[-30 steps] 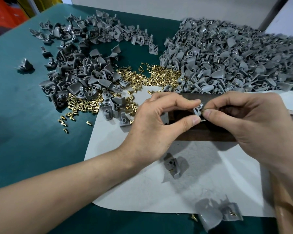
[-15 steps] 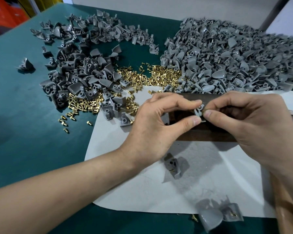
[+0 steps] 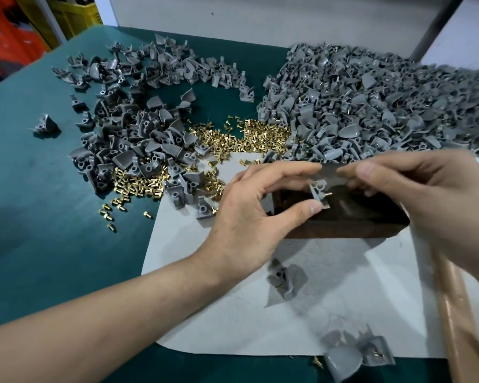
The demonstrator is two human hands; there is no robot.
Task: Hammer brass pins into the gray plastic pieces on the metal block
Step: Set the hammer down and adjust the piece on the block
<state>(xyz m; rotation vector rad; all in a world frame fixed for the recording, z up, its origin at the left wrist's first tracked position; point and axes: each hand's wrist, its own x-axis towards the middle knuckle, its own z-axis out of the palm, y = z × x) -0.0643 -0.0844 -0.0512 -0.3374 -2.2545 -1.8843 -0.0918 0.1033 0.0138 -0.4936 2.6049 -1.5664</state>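
Your left hand point(image 3: 249, 217) pinches one gray plastic piece point(image 3: 317, 190) between thumb and forefinger, just over the near-left part of the dark metal block point(image 3: 343, 219). The block sits on the white sheet point(image 3: 260, 313) on the green surface point(image 3: 39, 217). A brass pin point(image 3: 327, 194) pokes out of the piece toward your right hand point(image 3: 426, 194), so I judge the step to be seating that pin by hand before any blow. Your right hand's fingers are curled just beside the pin. Blur hides whether they touch or pinch it, so I cannot tell. A wooden hammer handle point(image 3: 459, 313) runs out from under that wrist, and whether you grip it is hidden too.

To do this well, push the pin straight along its hole until it stands without help. A tilted pin will likely bend or split the plastic. Then set the piece flat on the block with the pin's head up, not hovering, so the metal takes the blow rather than your fingers. Slide your thumb down to the piece's edge, away from the pin head. Start with a light tap, check that the pin is square, then drive it home. The loose brass pins point(image 3: 246, 136) and the heap of gray pieces point(image 3: 371, 111) lie beyond the block, near enough for the next one.
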